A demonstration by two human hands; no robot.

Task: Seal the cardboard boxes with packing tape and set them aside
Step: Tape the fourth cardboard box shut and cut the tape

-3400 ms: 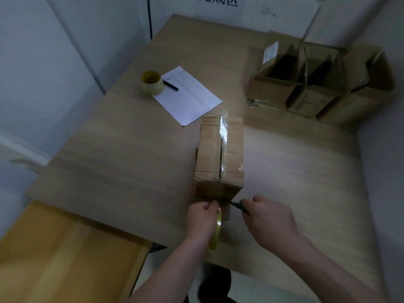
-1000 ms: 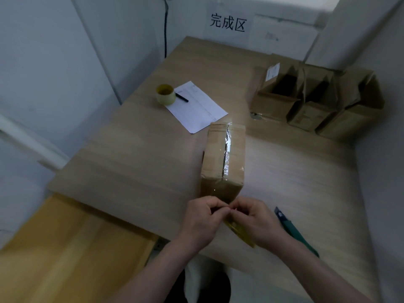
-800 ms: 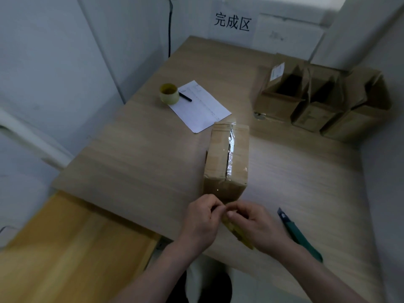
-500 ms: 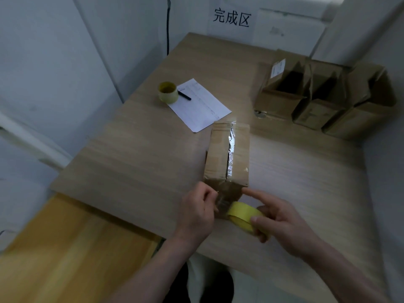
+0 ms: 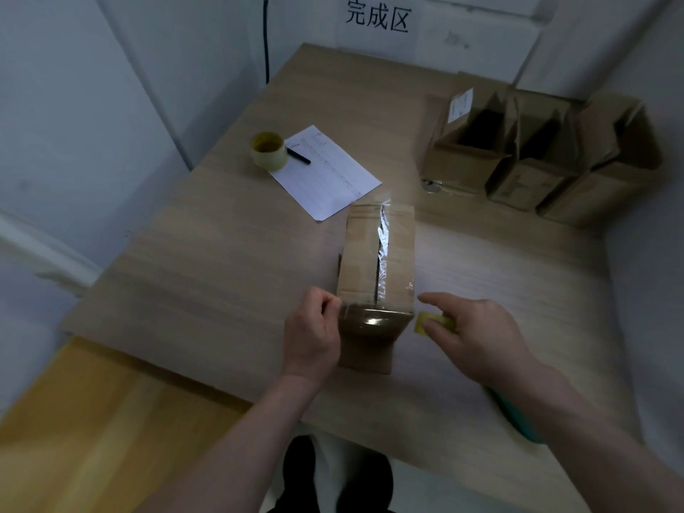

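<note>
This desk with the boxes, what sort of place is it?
Probably a small packing station: a taped cardboard box, open boxes lined along the wall, a tape roll in the right hand.

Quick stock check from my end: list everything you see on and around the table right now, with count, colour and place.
Taped box: 1, brown, table centre, clear tape along its top seam.
Open boxes: 3, brown, far right in a row by the wall.
Tape roll: 1, yellow, in the right hand beside the box's near right corner.
Spare tape roll: 1, yellowish, far left by the paper.
Paper sheet: 1, white, behind the taped box.
Pen: 1, black, on the paper.
Cutter: 1, green, near right, partly under the right forearm.
Wall sign: 1, white, black characters.
Table: 1, light wood.
Left hand: pinches tape at the box's near left corner.
Right hand: holds the tape roll.
</note>
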